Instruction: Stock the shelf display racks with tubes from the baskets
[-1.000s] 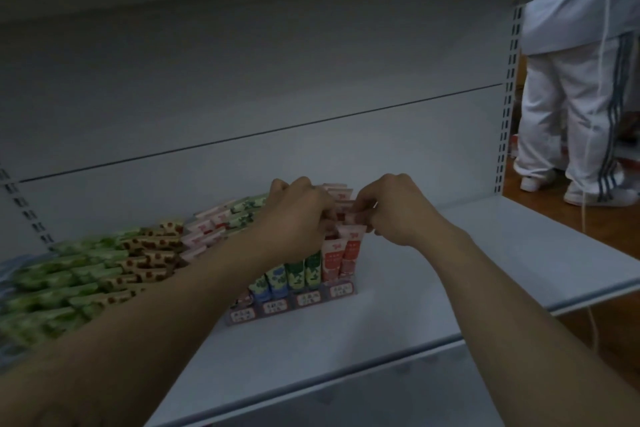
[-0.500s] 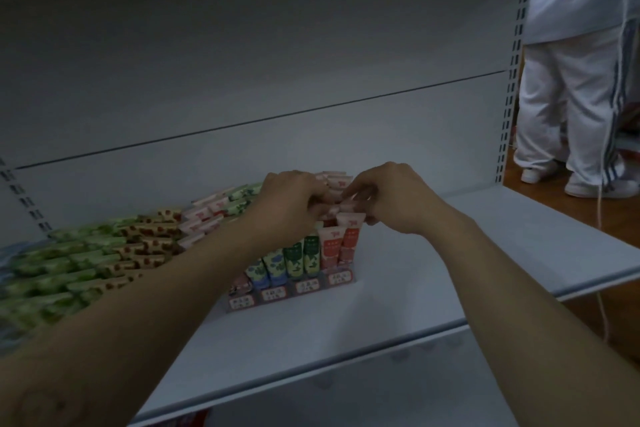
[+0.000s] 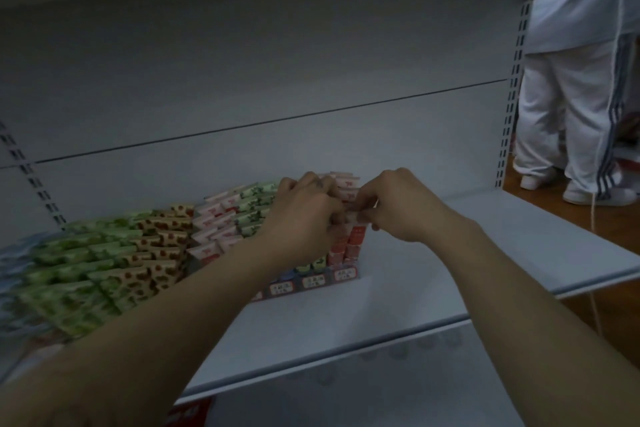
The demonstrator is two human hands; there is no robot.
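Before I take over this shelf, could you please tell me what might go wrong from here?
Both the left hand and right hand pinch one red tube above the crowded right column of the display rack; pressing it in may tilt neighbouring tubes. The rack seems unfixed on the shelf and might slide.

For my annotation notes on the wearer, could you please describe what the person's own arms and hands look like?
The left forearm and right forearm are bare to the frame's edge: no sleeves show. The left hand and right hand wear no gloves, and no watch, bracelet or ring is visible. The picture is too dim and blurred for finer marks.
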